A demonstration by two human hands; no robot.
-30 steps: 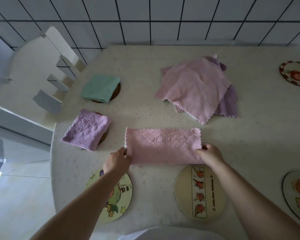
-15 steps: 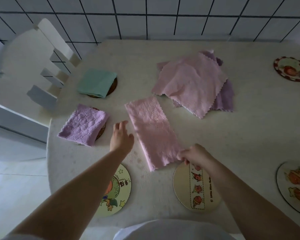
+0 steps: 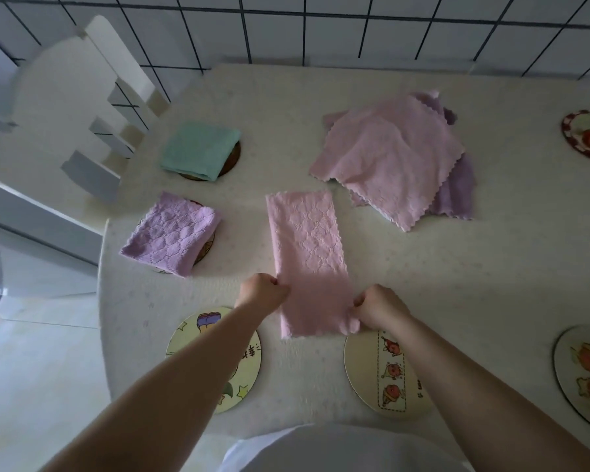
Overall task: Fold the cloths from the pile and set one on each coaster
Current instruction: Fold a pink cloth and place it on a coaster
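Hands pinch the pink cloth (image 3: 305, 260) — left hand (image 3: 260, 294) at its seven o'clock edge, right hand (image 3: 377, 309) at five o'clock — lying flat on the table (image 3: 457, 277), pile (image 3: 395, 158) at one o'clock.

- We have one head view, looking steeply down and forward over the table (image 3: 423, 284).
- Our forearms enter near; the tiled wall (image 3: 321, 28) lies far.

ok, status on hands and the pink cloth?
Left hand and right hand each pinch near corners of the pink cloth. Cloth half-folded, flat on table. Nothing in the way.
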